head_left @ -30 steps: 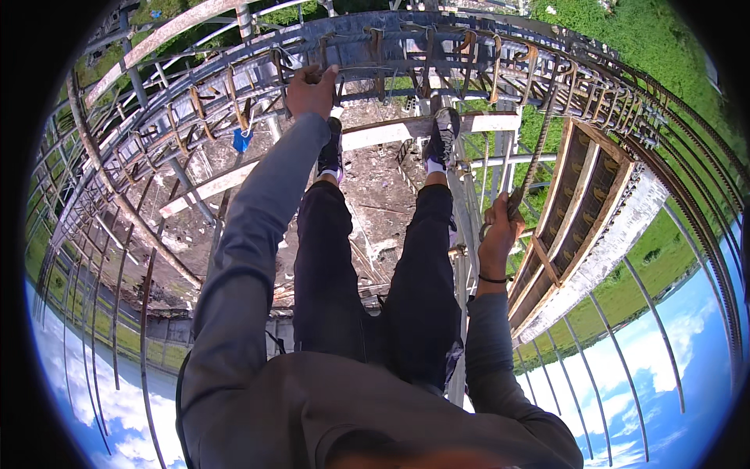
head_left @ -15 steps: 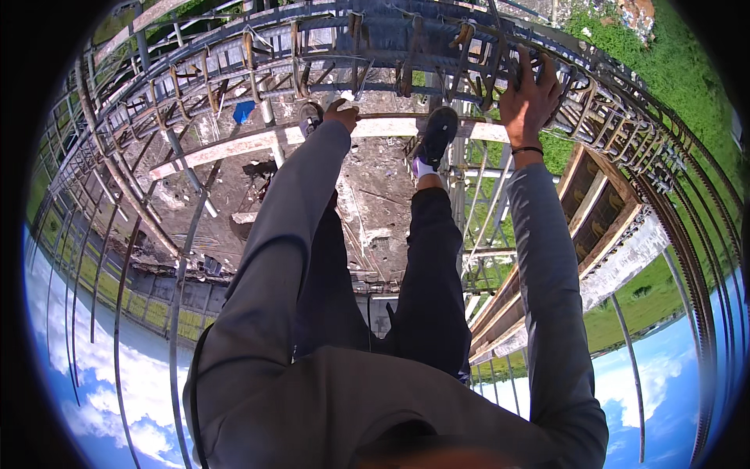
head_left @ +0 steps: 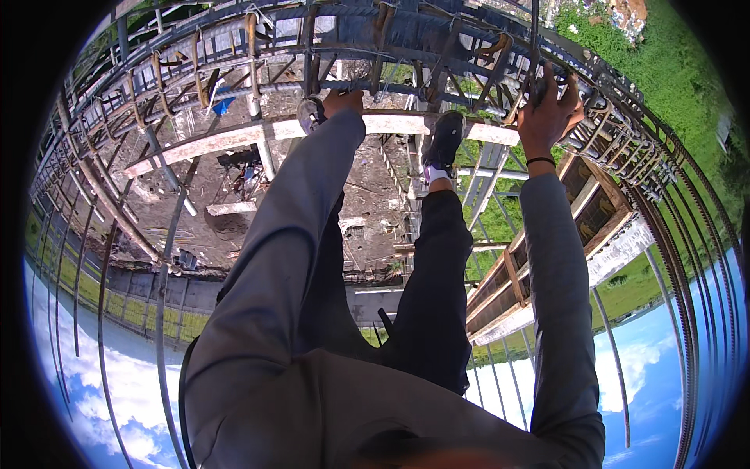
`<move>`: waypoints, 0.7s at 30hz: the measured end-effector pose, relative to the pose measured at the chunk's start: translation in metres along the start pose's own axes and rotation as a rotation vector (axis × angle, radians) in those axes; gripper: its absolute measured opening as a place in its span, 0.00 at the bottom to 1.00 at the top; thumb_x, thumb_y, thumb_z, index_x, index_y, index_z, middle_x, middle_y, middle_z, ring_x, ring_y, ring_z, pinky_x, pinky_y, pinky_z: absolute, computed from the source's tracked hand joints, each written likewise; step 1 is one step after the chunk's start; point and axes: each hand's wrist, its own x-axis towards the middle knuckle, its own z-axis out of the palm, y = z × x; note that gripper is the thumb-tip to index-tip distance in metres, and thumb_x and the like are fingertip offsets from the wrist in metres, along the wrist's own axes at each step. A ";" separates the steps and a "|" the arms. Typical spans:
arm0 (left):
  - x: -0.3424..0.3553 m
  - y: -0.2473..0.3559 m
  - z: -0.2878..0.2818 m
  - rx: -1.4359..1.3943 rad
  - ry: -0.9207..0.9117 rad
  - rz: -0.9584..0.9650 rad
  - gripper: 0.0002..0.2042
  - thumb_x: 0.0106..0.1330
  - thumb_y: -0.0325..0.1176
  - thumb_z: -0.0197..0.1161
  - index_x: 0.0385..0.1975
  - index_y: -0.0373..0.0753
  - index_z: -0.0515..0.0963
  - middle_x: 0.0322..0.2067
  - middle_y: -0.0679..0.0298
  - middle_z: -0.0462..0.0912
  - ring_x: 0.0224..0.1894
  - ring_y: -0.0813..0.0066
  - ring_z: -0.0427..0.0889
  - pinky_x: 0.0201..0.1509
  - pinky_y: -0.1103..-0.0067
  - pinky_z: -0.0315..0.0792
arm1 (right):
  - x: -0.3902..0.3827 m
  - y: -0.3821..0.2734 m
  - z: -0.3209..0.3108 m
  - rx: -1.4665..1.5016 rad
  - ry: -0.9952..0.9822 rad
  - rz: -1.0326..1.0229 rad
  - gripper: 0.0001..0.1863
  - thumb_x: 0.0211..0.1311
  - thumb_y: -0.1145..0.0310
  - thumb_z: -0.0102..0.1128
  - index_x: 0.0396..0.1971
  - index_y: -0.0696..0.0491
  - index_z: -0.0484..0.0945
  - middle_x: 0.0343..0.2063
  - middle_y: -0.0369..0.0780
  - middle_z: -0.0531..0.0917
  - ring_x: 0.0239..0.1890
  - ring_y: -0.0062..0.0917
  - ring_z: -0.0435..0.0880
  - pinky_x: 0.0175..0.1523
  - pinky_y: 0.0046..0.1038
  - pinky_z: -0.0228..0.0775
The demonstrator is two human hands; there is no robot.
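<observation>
A cage of steel rebar (head_left: 273, 53) with bent stirrups runs across the top of the view. At its near edge is my left hand (head_left: 344, 102), its fingers curled in against the bars. What they pinch there is hidden. Farther right, my right hand (head_left: 549, 117) reaches up to the cage with bent fingers closed around something dark. A thin dark rod (head_left: 535, 35) rises from that spot; whether it belongs to the held thing I cannot tell. Thin tie wires hang about the stirrups.
My shoe (head_left: 447, 141) rests near a pale plank (head_left: 211, 147) high above littered ground (head_left: 367, 211). Upright poles (head_left: 162, 313) stand at left. A timber formwork channel (head_left: 578, 211) lies at right, beside long bent rebars (head_left: 672, 281). Grass (head_left: 680, 86) shows beyond.
The view has shifted slightly. My right hand has turned and its fingers have curled in more. My left hand has moved up closer against the bars.
</observation>
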 end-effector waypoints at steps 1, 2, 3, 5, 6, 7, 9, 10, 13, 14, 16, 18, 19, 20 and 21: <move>-0.005 0.000 -0.004 -0.032 -0.058 0.042 0.20 0.52 0.43 0.73 0.42 0.39 0.89 0.41 0.55 0.91 0.46 0.56 0.89 0.56 0.67 0.80 | 0.000 0.000 0.000 -0.049 0.005 -0.006 0.34 0.61 0.73 0.66 0.67 0.32 0.74 0.70 0.49 0.60 0.71 0.49 0.63 0.68 0.43 0.66; -0.009 -0.002 -0.010 -0.080 -0.089 0.104 0.21 0.54 0.45 0.73 0.43 0.38 0.88 0.40 0.55 0.91 0.45 0.56 0.89 0.55 0.67 0.80 | -0.001 0.000 0.000 -0.046 -0.010 -0.008 0.34 0.61 0.72 0.66 0.67 0.33 0.74 0.70 0.49 0.61 0.71 0.48 0.62 0.68 0.42 0.65; -0.013 -0.006 -0.015 -0.102 -0.132 0.125 0.22 0.55 0.48 0.74 0.44 0.37 0.88 0.39 0.55 0.91 0.44 0.56 0.90 0.53 0.67 0.80 | -0.002 0.000 0.000 -0.034 -0.004 -0.002 0.34 0.60 0.71 0.67 0.67 0.33 0.74 0.70 0.48 0.61 0.71 0.48 0.60 0.69 0.41 0.64; -0.016 -0.012 -0.022 0.072 -0.035 0.256 0.18 0.57 0.46 0.74 0.44 0.46 0.89 0.38 0.60 0.91 0.43 0.60 0.90 0.51 0.68 0.80 | -0.001 0.002 -0.001 -0.056 0.014 -0.023 0.36 0.57 0.71 0.69 0.67 0.33 0.74 0.70 0.47 0.61 0.71 0.45 0.58 0.69 0.45 0.59; -0.014 -0.015 -0.024 0.076 -0.011 0.287 0.17 0.57 0.46 0.74 0.44 0.48 0.89 0.38 0.60 0.91 0.42 0.59 0.90 0.50 0.68 0.80 | 0.000 0.003 0.000 -0.094 -0.004 -0.054 0.37 0.56 0.71 0.69 0.67 0.33 0.74 0.70 0.47 0.61 0.71 0.44 0.57 0.69 0.46 0.58; -0.013 -0.018 -0.025 0.086 -0.006 0.287 0.15 0.58 0.45 0.74 0.43 0.49 0.89 0.37 0.60 0.91 0.42 0.59 0.90 0.50 0.68 0.80 | 0.001 0.005 -0.002 -0.142 0.007 -0.062 0.37 0.55 0.71 0.69 0.67 0.32 0.74 0.70 0.47 0.61 0.71 0.43 0.57 0.69 0.48 0.56; -0.007 -0.026 -0.025 0.170 0.019 0.240 0.13 0.61 0.44 0.73 0.43 0.49 0.89 0.42 0.60 0.90 0.45 0.59 0.89 0.51 0.67 0.79 | 0.003 0.007 -0.003 -0.037 -0.029 -0.060 0.37 0.55 0.70 0.69 0.67 0.30 0.74 0.71 0.48 0.60 0.70 0.47 0.57 0.70 0.52 0.51; -0.003 -0.032 -0.026 0.146 0.039 0.195 0.14 0.62 0.44 0.72 0.43 0.47 0.88 0.42 0.59 0.90 0.47 0.59 0.89 0.52 0.67 0.79 | 0.003 0.007 -0.003 -0.026 -0.016 -0.047 0.37 0.56 0.69 0.68 0.67 0.29 0.73 0.71 0.48 0.60 0.69 0.49 0.56 0.70 0.52 0.51; 0.003 -0.052 -0.039 0.019 0.189 0.269 0.12 0.64 0.41 0.71 0.43 0.43 0.84 0.39 0.60 0.88 0.45 0.61 0.87 0.51 0.69 0.78 | 0.001 0.007 -0.005 -0.027 -0.045 -0.025 0.36 0.58 0.68 0.67 0.67 0.25 0.72 0.71 0.48 0.60 0.68 0.54 0.55 0.70 0.52 0.53; 0.006 -0.056 -0.047 -0.024 0.199 0.264 0.12 0.65 0.40 0.70 0.42 0.42 0.83 0.37 0.60 0.88 0.43 0.61 0.87 0.51 0.69 0.77 | 0.001 0.006 -0.005 -0.052 -0.051 -0.024 0.36 0.58 0.68 0.67 0.67 0.25 0.72 0.71 0.47 0.60 0.68 0.54 0.55 0.69 0.52 0.54; 0.006 -0.066 -0.076 -0.524 0.017 0.197 0.10 0.67 0.35 0.68 0.44 0.38 0.82 0.40 0.62 0.86 0.41 0.69 0.84 0.50 0.74 0.76 | 0.000 0.004 -0.005 -0.082 -0.069 0.007 0.35 0.59 0.67 0.67 0.67 0.24 0.72 0.72 0.46 0.58 0.68 0.55 0.55 0.69 0.54 0.59; 0.000 -0.067 -0.110 -0.924 -0.136 0.150 0.08 0.70 0.29 0.65 0.44 0.35 0.81 0.42 0.64 0.84 0.39 0.78 0.80 0.47 0.79 0.74 | 0.001 0.003 -0.005 -0.079 -0.110 0.053 0.35 0.59 0.67 0.67 0.67 0.23 0.72 0.72 0.45 0.57 0.68 0.56 0.55 0.68 0.54 0.61; -0.008 -0.066 -0.128 -1.081 -0.183 0.183 0.06 0.71 0.25 0.63 0.44 0.33 0.81 0.42 0.66 0.83 0.38 0.82 0.78 0.45 0.81 0.73 | 0.001 0.002 -0.006 -0.079 -0.105 0.054 0.35 0.59 0.67 0.67 0.66 0.23 0.72 0.72 0.45 0.56 0.67 0.56 0.55 0.67 0.54 0.63; -0.010 -0.063 -0.157 -1.078 -0.280 0.168 0.08 0.68 0.22 0.64 0.45 0.34 0.79 0.41 0.62 0.84 0.37 0.81 0.79 0.43 0.85 0.70 | 0.001 0.002 -0.006 -0.104 -0.127 0.068 0.37 0.58 0.67 0.67 0.67 0.21 0.71 0.72 0.44 0.56 0.67 0.56 0.55 0.67 0.53 0.64; -0.018 -0.057 -0.176 -1.140 -0.258 0.231 0.10 0.67 0.23 0.62 0.47 0.35 0.79 0.46 0.59 0.85 0.43 0.78 0.82 0.47 0.84 0.69 | 0.001 0.002 -0.006 -0.101 -0.124 0.058 0.38 0.58 0.68 0.67 0.67 0.21 0.70 0.72 0.44 0.56 0.67 0.56 0.55 0.67 0.53 0.64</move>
